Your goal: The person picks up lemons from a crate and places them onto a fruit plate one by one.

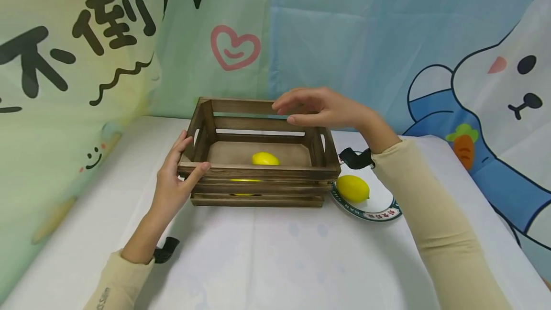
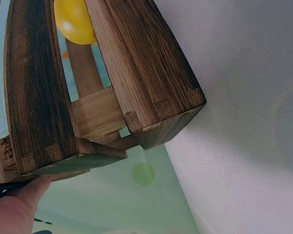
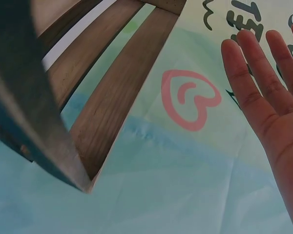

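Observation:
A brown slatted wooden crate (image 1: 262, 174) stands on the white table. My left hand (image 1: 174, 176) holds its left front corner, thumb over the front rail and fingers along the end panel. Inside the crate lies a yellow lemon (image 1: 265, 159). More yellow (image 1: 245, 180) shows between the front slats; I cannot tell whether it is a second lemon. My right hand (image 1: 320, 106) hovers over the crate's right back corner, fingers extended and holding nothing. In the right wrist view its fingers (image 3: 254, 83) are apart from the crate's slats (image 3: 112, 87).
To the crate's right, a white plate with a patterned green rim (image 1: 379, 215) carries another lemon (image 1: 353, 189), below my right forearm. A printed cloth backdrop (image 1: 344, 37) rises behind the table. Dark straps (image 1: 356, 158) sit at both wrists.

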The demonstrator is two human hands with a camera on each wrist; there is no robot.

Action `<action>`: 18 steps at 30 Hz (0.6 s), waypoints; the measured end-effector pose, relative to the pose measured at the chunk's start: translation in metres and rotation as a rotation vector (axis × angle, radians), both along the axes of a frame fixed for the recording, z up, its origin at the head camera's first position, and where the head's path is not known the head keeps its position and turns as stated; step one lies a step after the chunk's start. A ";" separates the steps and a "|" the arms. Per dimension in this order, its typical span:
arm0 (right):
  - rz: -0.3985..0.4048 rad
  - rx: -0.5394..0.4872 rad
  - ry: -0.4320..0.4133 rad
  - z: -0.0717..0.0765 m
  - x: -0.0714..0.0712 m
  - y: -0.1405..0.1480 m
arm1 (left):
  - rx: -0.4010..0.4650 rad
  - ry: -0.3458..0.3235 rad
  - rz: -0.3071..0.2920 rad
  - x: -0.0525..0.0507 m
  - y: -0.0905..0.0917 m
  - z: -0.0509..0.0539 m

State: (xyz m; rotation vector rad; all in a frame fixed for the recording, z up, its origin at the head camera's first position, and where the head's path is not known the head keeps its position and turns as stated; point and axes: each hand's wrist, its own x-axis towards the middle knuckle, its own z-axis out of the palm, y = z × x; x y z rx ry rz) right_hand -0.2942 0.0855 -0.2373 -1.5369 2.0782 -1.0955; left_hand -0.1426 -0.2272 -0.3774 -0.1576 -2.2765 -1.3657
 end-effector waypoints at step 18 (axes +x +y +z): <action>0.057 0.019 -0.099 -0.002 -0.006 -0.036 | -0.016 0.006 0.004 -0.001 0.000 0.000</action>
